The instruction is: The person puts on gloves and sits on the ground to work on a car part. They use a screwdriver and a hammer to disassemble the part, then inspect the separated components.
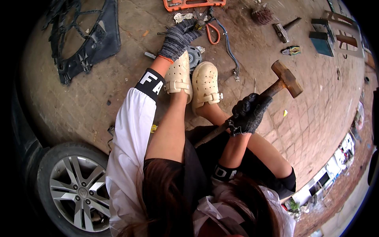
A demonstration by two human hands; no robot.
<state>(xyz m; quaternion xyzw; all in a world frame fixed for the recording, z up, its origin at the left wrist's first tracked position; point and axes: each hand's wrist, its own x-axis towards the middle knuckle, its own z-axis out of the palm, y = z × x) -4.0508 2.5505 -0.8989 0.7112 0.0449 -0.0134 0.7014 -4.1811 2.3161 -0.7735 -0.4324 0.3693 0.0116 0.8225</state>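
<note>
My right hand, in a dark glove, is wrapped round the wooden handle of a hammer. Its rusty, heavy head points to the far right, and the handle's end reaches back over my lap. Stretched forward, my left hand in a grey knit glove has its fingers closed. A dull yellowish end shows at its fingertips and a thin dark rod sticks out on the other side; what it holds is unclear. Beside it lie a red-orange handle loop and a blue-grey cable. A round grey metal part sits by my clogs.
An orange tool case lies at the far edge. Another hammer, pliers and teal-sided metal pieces are at far right. A black plastic car panel lies far left; a car wheel stands near left.
</note>
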